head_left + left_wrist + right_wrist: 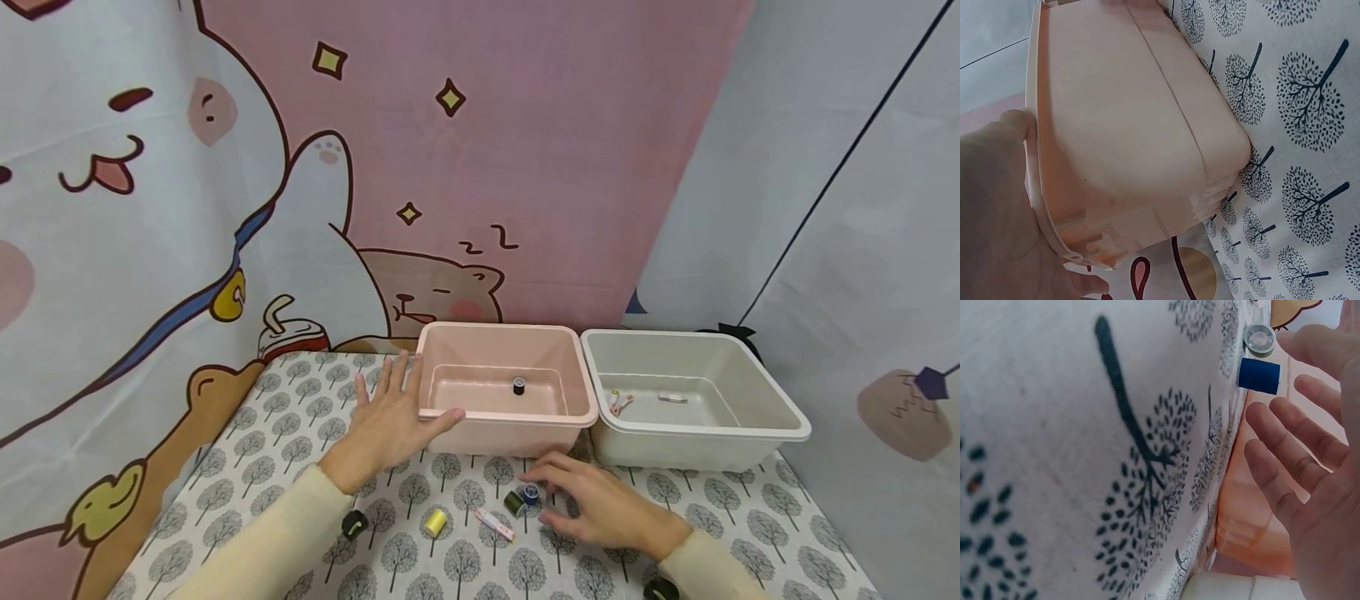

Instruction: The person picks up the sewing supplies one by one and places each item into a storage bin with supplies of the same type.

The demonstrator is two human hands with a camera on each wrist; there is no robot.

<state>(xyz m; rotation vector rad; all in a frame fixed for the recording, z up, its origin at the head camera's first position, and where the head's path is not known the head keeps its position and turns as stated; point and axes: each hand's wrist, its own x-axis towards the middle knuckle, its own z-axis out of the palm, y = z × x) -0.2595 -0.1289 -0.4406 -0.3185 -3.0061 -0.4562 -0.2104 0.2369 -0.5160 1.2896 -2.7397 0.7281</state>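
My left hand (386, 425) is at the left front corner of a pink plastic bin (502, 435), its fingers spread and the thumb by the rim. In the left wrist view the hand lies along the bin's rim (1034, 156). My right hand (592, 500) hovers beside a blue thread spool (530, 494), fingers loosely bent and holding nothing. In the right wrist view a gap shows between the fingers and the blue spool (1259, 375). A dark green spool (513, 503) sits just left of the blue one. Inside the pink bin stands a dark spool (518, 386).
A yellow spool (435, 523) and a slim pale pink-and-white item (495, 525) lie on the tree-print cloth (397, 562). Right of the pink bin is a white bin (697, 454) with several small things inside. A printed curtain (562, 167) hangs behind both bins.
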